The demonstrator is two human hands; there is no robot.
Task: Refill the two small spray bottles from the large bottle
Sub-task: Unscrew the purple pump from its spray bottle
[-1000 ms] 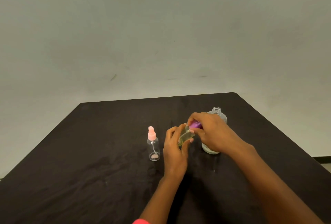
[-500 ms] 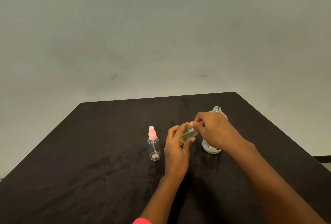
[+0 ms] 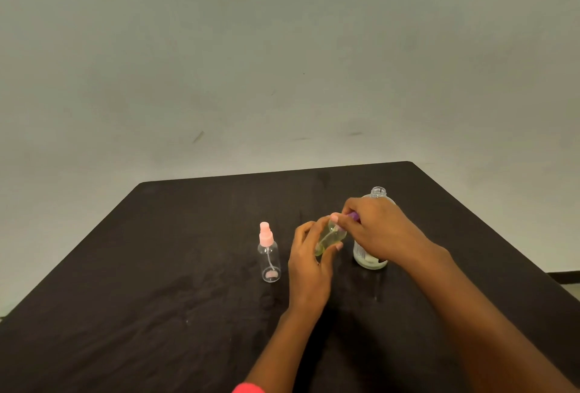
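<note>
My left hand (image 3: 309, 264) grips a small clear spray bottle (image 3: 330, 238) holding yellowish liquid, tilted above the table. My right hand (image 3: 381, 231) is closed on that bottle's purple spray top (image 3: 354, 216), which sits at the bottle's neck. Behind my right hand stands the large clear bottle (image 3: 370, 259), uncapped, its open neck (image 3: 378, 191) showing; most of its body is hidden. A second small spray bottle (image 3: 269, 257) with a pink top stands upright to the left and looks empty.
Everything stands on a black cloth-covered table (image 3: 157, 298) whose far edge meets a plain pale wall. The table's right edge runs diagonally past my right forearm.
Both hands stayed in place around the small bottle. My right hand shifted slightly over the purple top, covering more of it.
</note>
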